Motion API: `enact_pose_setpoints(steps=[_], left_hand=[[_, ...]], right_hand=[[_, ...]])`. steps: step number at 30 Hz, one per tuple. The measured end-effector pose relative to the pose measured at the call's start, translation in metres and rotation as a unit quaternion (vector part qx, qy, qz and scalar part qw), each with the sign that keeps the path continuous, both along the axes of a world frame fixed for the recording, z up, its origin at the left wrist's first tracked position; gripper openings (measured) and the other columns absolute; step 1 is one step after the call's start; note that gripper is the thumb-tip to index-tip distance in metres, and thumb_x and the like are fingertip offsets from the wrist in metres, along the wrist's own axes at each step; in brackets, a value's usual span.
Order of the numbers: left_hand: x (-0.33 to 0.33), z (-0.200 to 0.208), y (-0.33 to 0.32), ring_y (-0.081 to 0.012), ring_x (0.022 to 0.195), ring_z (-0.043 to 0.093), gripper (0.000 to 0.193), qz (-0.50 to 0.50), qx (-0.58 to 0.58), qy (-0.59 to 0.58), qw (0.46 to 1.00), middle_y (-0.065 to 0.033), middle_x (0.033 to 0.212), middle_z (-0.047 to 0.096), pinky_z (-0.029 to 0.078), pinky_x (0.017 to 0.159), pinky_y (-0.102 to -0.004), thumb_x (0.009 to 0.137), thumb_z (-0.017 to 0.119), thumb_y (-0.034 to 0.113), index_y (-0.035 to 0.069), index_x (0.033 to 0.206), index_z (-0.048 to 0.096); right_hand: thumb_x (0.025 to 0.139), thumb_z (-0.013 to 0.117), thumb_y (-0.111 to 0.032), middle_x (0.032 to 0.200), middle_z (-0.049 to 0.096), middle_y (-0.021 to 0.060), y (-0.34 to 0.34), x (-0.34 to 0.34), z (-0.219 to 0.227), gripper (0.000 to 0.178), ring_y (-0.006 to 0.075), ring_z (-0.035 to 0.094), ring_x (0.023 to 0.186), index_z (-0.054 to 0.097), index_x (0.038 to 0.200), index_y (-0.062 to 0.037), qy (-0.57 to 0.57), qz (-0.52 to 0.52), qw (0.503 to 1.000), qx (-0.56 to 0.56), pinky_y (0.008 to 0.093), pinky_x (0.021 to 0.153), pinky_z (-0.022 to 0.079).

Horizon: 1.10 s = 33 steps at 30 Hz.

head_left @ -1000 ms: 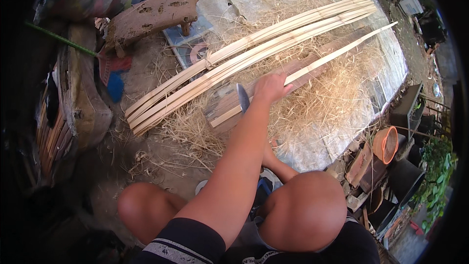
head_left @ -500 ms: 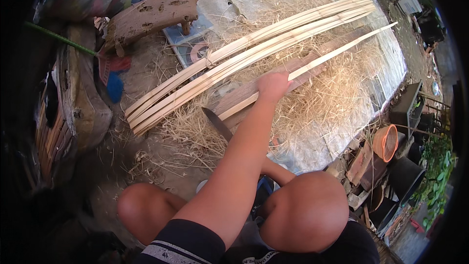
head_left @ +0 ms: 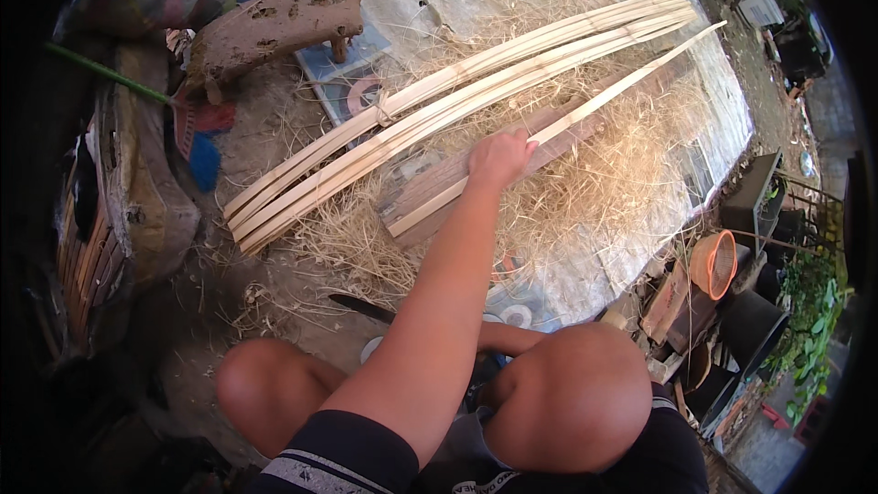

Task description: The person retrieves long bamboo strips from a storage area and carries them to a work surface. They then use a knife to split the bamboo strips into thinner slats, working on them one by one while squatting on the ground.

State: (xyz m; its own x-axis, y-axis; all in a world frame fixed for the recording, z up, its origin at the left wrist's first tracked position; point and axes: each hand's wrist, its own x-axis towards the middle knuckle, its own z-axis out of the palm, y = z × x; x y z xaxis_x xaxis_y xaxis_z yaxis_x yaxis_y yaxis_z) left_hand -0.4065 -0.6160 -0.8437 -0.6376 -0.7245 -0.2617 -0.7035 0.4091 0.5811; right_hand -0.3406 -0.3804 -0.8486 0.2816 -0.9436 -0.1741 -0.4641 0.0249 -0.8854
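My left hand (head_left: 499,161) is closed on a single pale wooden strip, perhaps bamboo (head_left: 631,82). That strip lies slantwise along a brown plank (head_left: 430,187), its far end reaching past the plank at the upper right. Below the plank, a dark knife blade (head_left: 359,305) points left from under my left forearm. My right forearm (head_left: 517,338) passes behind the left one toward the knife; the hand itself is hidden there, evidently gripping the handle. Just beyond the plank rests a bundle of long pale strips (head_left: 476,82), tied around with a thin band.
Curly shavings (head_left: 613,192) cover the pale sheet (head_left: 585,279) around the plank. At the far left stand a low wooden bench (head_left: 274,27) and a broom with red and blue bristles (head_left: 206,151). An orange basket (head_left: 713,265) and dark pots (head_left: 752,325) sit at the right.
The knife has come back from the strip's near end toward my body. My left hand has shifted slightly left and nearer, the strip moving a little with it.
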Motion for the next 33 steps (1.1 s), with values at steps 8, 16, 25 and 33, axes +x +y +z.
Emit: enact_pose_setpoints(steps=[8,16,25,33], left_hand=[[0.021,0.021,-0.019,-0.0308,0.099,0.071,0.054,-0.140,-0.053,-0.104,0.983,-0.0132,0.104,0.073,0.058,0.083,-0.0463,0.097,0.060,0.059,0.009,0.114,0.071],[0.207,0.108,-0.040,-0.0334,0.084,0.070,0.058,-0.215,-0.080,-0.209,0.951,-0.0145,0.085,0.070,0.057,0.072,-0.0467,0.095,0.060,0.062,0.004,0.098,0.069],[0.287,0.029,0.057,-0.0339,0.080,0.071,0.030,-0.146,-0.136,-0.134,0.971,-0.0145,0.090,0.070,0.058,0.070,-0.0449,0.100,0.060,0.034,0.004,0.098,0.061],[0.315,0.029,0.069,-0.0293,0.076,0.072,0.018,-0.145,-0.154,-0.069,0.975,-0.0149,0.090,0.072,0.058,0.069,-0.0435,0.100,0.054,0.021,0.006,0.094,0.061]], right_hand=[[0.087,0.073,-0.023,0.110,0.067,0.0213,-0.032,-0.058,0.034,0.048,0.0365,0.065,0.107,0.056,0.128,-0.0027,0.146,-0.080,0.969,0.182,0.0442,0.086,0.054],[0.085,0.075,-0.025,0.095,0.065,0.0162,-0.003,-0.166,0.047,0.049,0.0341,0.067,0.089,0.057,0.127,-0.0058,0.460,-0.175,0.869,-0.054,0.0450,0.075,0.056],[0.099,0.064,-0.038,0.089,0.070,0.0231,-0.024,-0.181,0.035,0.045,0.0431,0.070,0.072,0.053,0.125,-0.0028,0.439,-0.263,0.859,0.022,0.0514,0.063,0.057],[0.103,0.054,-0.049,0.076,0.070,0.0240,-0.023,-0.083,0.037,0.045,0.0435,0.071,0.069,0.054,0.106,-0.0043,0.401,-0.124,0.905,-0.064,0.0525,0.057,0.056]])
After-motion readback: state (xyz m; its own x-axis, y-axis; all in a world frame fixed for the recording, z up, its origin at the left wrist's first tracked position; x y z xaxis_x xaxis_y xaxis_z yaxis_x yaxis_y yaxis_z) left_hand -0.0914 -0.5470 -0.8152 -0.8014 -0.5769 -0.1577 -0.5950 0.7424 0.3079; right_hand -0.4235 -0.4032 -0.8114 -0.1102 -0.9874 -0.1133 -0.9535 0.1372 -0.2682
